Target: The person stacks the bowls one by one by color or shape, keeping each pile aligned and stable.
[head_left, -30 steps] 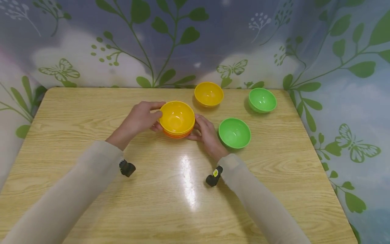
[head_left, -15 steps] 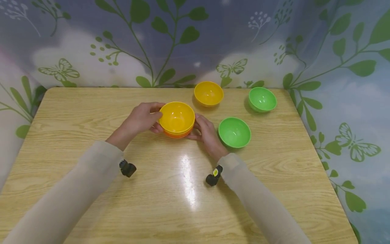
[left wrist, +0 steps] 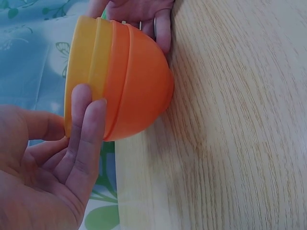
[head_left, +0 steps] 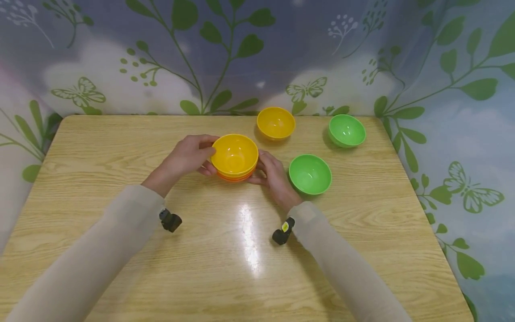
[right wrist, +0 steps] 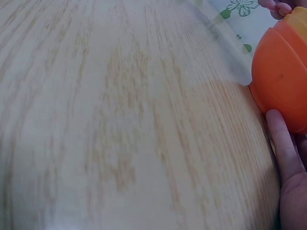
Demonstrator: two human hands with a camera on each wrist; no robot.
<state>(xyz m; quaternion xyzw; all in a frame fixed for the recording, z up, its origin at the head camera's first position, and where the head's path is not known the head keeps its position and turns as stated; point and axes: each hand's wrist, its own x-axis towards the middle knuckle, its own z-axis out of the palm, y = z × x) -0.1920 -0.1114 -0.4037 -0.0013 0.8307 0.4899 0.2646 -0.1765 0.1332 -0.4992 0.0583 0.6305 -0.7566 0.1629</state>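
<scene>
A nested stack of bowls (head_left: pixel 235 156), yellow above and orange below, stands near the middle of the table's far half. My left hand (head_left: pixel 189 154) grips its left side at the yellow rim. In the left wrist view, two fingertips (left wrist: pixel 88 103) lie along the outside of the yellow bowls, above the orange bowl (left wrist: pixel 144 81). From the right, my right hand (head_left: pixel 275 176) holds the lower part of the stack. In the right wrist view, its thumb (right wrist: pixel 283 139) lies against the orange bowl near the base, and its other fingers are mostly hidden.
A green bowl (head_left: pixel 310 174) sits just right of my right hand. Behind the stack is a single yellow bowl (head_left: pixel 276 123), and another green bowl (head_left: pixel 347 130) is near the far right corner. The wooden table (head_left: pixel 193 268) ends at a patterned cloth (head_left: pixel 161 53).
Both hands keep their hold on the stack of bowls, which stays in almost the same place. The other bowls have not moved.
</scene>
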